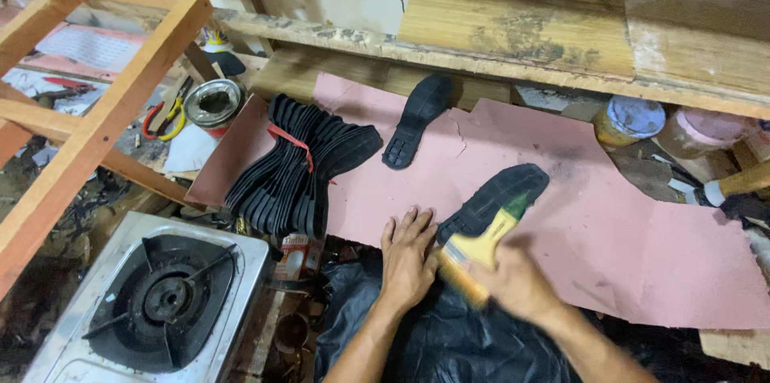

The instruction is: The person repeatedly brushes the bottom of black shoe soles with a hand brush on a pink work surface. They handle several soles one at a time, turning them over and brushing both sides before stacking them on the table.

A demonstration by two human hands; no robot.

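A bundle of black soles sits left on the worktop. At its near edge, the left hand lies flat and released beside the sole; the right hand clenches a yellow brush. Unpinned, the sole could slide under brushing.

The single head-worn camera looks steeply down from close above, facing forward past the fingers toward the wooden shelf beyond them.

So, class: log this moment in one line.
left hand flat on pink sheet | right hand holds yellow brush on black sole
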